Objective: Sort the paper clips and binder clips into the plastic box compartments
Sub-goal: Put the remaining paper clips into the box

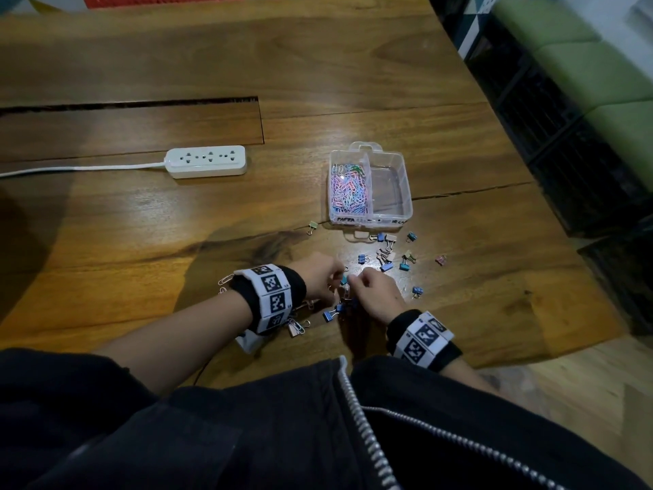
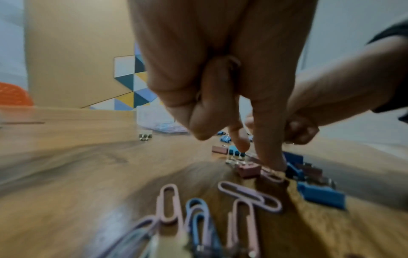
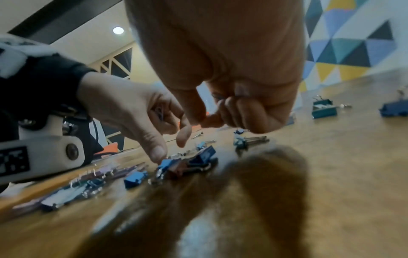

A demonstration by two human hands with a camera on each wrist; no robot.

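Note:
A clear plastic box (image 1: 406,192) sits on the wooden table; its left compartment is full of pastel paper clips (image 1: 348,192) and its right one is bare. In front of it, both hands hover over a mixed pile of clips (image 1: 339,305). My left hand (image 1: 328,279) keeps paper clips (image 3: 160,111) in its curled fingers, and its thumb tip touches a blue binder clip (image 3: 165,164). My right hand (image 3: 209,120) is curled tight, thumb against forefinger, with a small blue clip (image 3: 217,96) showing inside the curl. More paper clips (image 2: 198,214) lie under the left wrist.
Loose binder clips (image 1: 385,256) lie scattered between the box and my hands, and a green one (image 1: 312,226) lies to the left. A white power strip (image 1: 206,161) with its cable lies at the far left. The table edge (image 1: 565,263) runs along the right.

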